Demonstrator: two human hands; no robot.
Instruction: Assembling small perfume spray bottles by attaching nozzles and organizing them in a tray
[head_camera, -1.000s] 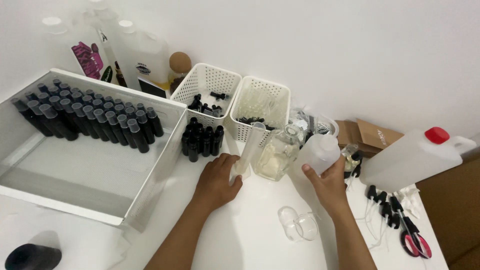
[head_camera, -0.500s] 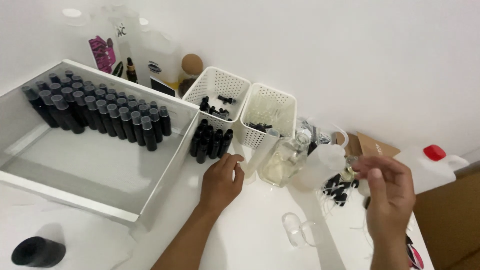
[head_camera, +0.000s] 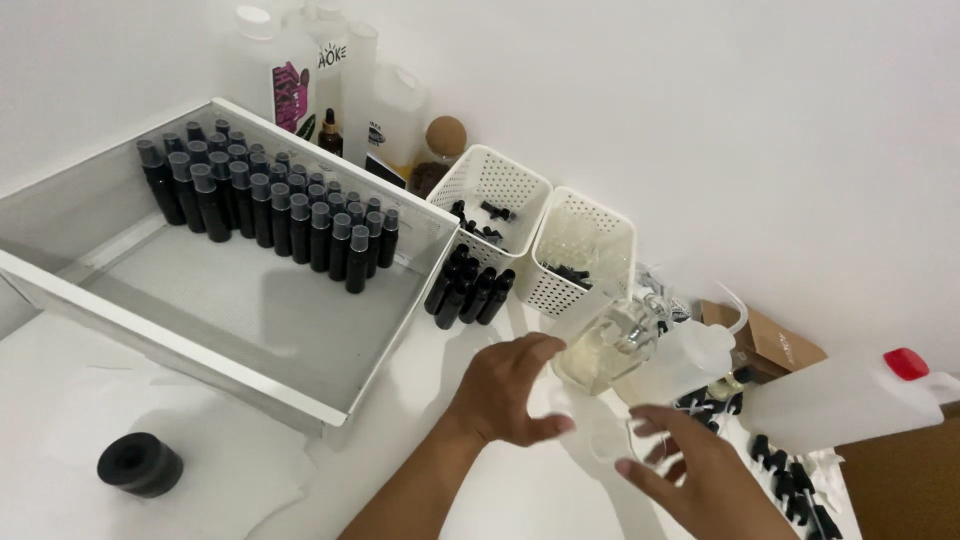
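My left hand hovers over the white tabletop with its fingers apart and nothing in it, just in front of a glass flask of pale yellow liquid. My right hand is low at the front, fingers spread. Its fingertips are at a small clear plastic piece lying between the two hands. A white squeeze bottle stands free beside the flask. A clear plastic tube leans out of the flask's top.
A large white tray holds rows of small black bottles. More black bottles stand by two white baskets. A red-capped white jug, black caps, a cardboard box, a black round piece and tall bottles surround the work area.
My right hand let go of the white squeeze bottle, swung out to the right, then came down toward the clear piece. My left hand drew back from the tube at the flask.
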